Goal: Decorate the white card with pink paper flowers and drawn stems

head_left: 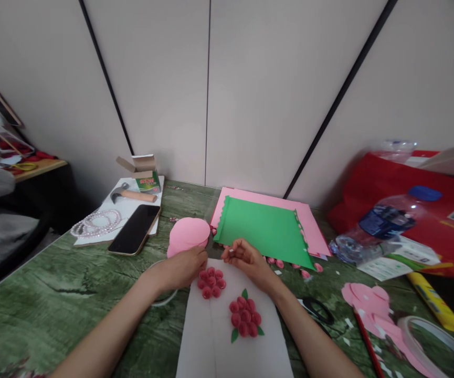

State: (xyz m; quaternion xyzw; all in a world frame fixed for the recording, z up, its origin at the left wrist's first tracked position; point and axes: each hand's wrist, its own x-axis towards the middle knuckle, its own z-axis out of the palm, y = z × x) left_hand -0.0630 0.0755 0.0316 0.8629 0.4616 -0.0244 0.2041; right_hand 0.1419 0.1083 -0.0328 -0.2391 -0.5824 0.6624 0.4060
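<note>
A white card lies before me on the green table. It carries two clusters of small red paper roses, an upper cluster and a lower cluster with green leaves. My left hand rests at the card's top left edge with its fingers curled. My right hand sits at the top right edge, its fingertips pinched together on something too small to make out. The two hands nearly meet above the upper cluster. A pink paper circle lies just beyond my left hand.
Green paper lies on pink paper behind the hands. A phone, beads, hammer and small box sit far left. A bottle, red bag, scissors, pink scraps and tape lie right.
</note>
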